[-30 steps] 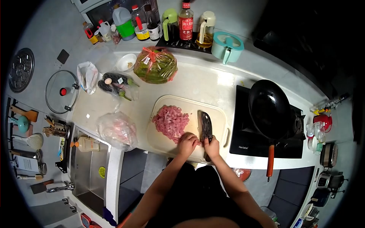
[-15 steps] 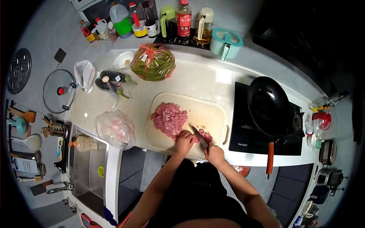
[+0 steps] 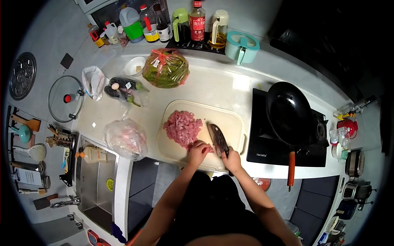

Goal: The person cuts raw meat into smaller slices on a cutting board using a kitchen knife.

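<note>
On the pale cutting board lies a heap of pink diced raw meat. Below the heap, my left hand has its fingers curled over a small strip of meat, pressing it to the board. My right hand is closed round the handle of a kitchen knife. The knife's dark broad blade leans over the board to the right of my left fingers, its side showing. Any cut bits beneath the blade are hidden.
A black wok rests on the gas stove at right. Left of the board are a plastic bag with pinkish contents, bagged eggplants and a bag of green vegetables. The sink is lower left.
The knife has turned from nearly edge-on to showing its broad side. The small cut bits right of it are no longer visible. My left hand stays nearly in place.
</note>
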